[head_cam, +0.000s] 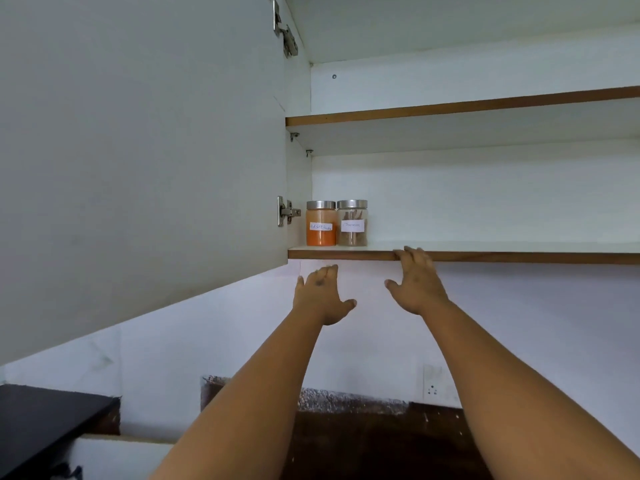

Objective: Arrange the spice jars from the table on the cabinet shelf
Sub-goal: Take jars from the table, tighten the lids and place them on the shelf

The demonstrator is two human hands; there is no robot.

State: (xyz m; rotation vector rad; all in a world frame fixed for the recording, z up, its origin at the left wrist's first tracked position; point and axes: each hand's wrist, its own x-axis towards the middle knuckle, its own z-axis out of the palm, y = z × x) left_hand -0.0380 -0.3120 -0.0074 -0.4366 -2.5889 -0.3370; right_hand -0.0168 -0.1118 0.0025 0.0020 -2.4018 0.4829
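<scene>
Across the upper left, an open white cabinet door (138,150) is standing beside the white cabinet, whose lower shelf (519,257) is carrying two lidded glass spice jars at its far left corner, upright and touching side by side. Below that shelf, both bare arms are reaching up: the right hand (417,285) is resting straight fingers on the brown shelf edge, the left hand (320,294) is hovering open beneath it, holding nothing. Smallest items: orange-powder jar (321,223) leftmost, brown-spice jar (352,222) to its right, each bearing a white label too small to read
</scene>
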